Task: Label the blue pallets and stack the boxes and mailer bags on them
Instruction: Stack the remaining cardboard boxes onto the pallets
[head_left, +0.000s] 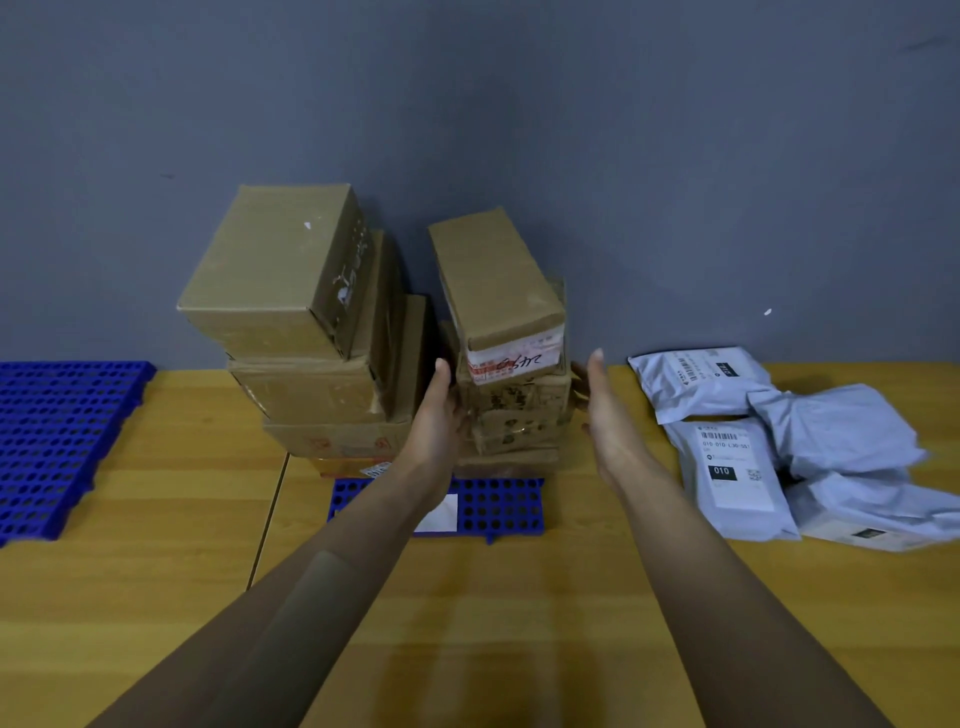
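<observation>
Left box stack (311, 338) and right box stack (514, 400) stood on centre blue pallet (498, 506). Left hand (436, 415), flat, touched right box stack; right hand (602, 410), fingers straight, was just beside it. Mailer bags (779, 441) lay right.

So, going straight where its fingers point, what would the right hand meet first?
Probably the grey wall: the right hand points past the right box stack, though depth is unclear.
</observation>
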